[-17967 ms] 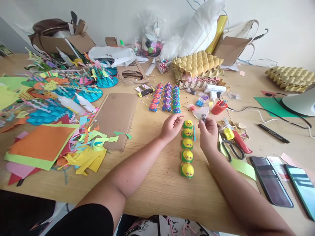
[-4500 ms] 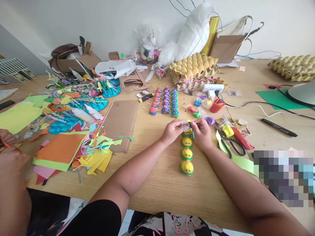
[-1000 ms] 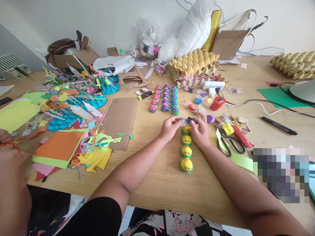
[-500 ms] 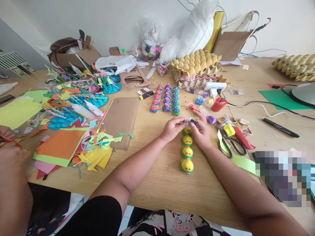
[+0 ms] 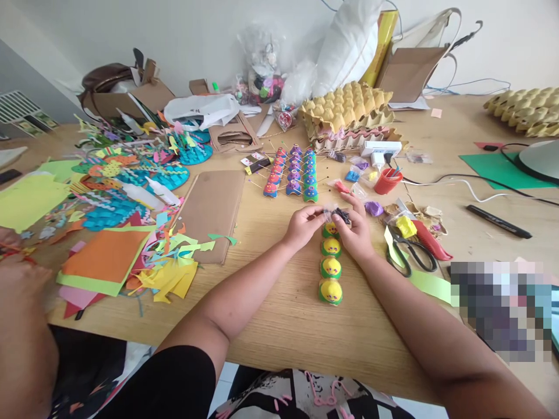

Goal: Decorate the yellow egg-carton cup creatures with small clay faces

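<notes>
My left hand (image 5: 302, 228) pinches one end of a clear plastic wrapper (image 5: 328, 215). In my right hand (image 5: 357, 233), between thumb and fingers, is a small black lump (image 5: 342, 216) at the wrapper's other side; its exact kind is too small to tell. Both hands are over the far end of an egg-carton strip (image 5: 331, 267) lying lengthwise on the table. Its bumps are green with yellow tops and small drawn faces. Beyond my hands stand painted egg-carton strips in red (image 5: 274, 174), purple (image 5: 294, 170) and green-blue (image 5: 310, 174), with pins sticking out.
Black-handled scissors (image 5: 410, 256), a red cutter (image 5: 430, 240) and a red cup (image 5: 388, 181) are on the right. Stacked egg trays (image 5: 347, 107) stand behind. Cardboard (image 5: 209, 215), paper scraps (image 5: 170, 279) and another person's hand (image 5: 21, 267) are on the left.
My hands stay over the strip, with the black lump and wrapper between them shifted only slightly. The whole view has moved a little.
</notes>
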The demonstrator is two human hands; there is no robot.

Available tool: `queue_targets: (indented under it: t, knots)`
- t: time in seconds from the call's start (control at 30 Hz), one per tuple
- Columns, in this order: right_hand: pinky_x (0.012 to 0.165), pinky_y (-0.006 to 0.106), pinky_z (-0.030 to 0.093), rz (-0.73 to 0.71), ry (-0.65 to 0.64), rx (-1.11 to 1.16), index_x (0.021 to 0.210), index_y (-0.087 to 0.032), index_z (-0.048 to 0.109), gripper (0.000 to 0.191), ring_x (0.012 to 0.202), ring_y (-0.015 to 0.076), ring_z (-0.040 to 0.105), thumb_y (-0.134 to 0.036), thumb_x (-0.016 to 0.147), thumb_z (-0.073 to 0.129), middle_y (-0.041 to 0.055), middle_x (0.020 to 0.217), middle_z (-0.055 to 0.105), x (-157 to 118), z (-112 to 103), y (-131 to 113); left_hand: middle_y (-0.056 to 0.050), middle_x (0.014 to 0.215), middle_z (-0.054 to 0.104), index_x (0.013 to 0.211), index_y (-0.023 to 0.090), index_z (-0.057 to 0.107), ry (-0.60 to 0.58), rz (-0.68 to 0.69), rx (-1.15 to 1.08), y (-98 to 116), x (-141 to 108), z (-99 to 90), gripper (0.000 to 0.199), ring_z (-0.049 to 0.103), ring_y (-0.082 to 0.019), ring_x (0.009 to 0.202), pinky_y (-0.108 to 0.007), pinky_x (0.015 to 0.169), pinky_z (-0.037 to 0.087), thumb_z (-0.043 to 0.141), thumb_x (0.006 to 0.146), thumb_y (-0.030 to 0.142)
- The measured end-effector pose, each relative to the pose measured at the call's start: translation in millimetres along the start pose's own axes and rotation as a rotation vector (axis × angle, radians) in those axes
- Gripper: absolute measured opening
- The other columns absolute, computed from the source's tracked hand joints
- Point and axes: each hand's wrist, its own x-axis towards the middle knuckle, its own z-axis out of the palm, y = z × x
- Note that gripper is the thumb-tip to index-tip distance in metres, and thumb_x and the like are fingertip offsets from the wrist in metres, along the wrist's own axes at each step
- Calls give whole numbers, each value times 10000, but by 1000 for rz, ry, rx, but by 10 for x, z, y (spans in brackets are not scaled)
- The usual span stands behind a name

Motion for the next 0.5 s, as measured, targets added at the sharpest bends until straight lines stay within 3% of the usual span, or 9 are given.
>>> queue_targets:
  t: [0.17, 0.37, 0.5]
  knots:
    - [1212, 572, 454, 42, 107, -7, 940, -262, 745, 255, 1307, 310, 632, -506, 972, 678, 120, 1279, 717, 2, 12, 81, -72, 1048, 829, 1044, 178, 821, 61, 3, -59, -34, 39, -3, 466, 733, -184, 949, -307, 909, 568, 834, 822, 587]
    - [1002, 484, 564, 113, 170, 4, 1046, -244, 752, 201, 1034, 252, 706, -406, 954, 676, 80, 1076, 777, 59, -24, 167, -81, 1137, 822, 1158, 189, 804, 165, -3, -69, -81, 86, -42, 453, 730, -182, 1026, -315, 971, 561, 833, 844, 514]
    - [911, 445, 581, 225, 218, 137, 1154, -260, 707, 254, 899, 215, 703, -385, 936, 672, 34, 959, 748, 97, -41, 218, -69, 1118, 817, 1175, 194, 808, 151, -20, -58, -99, 84, -48, 414, 713, -166, 993, -301, 951, 558, 836, 852, 452]
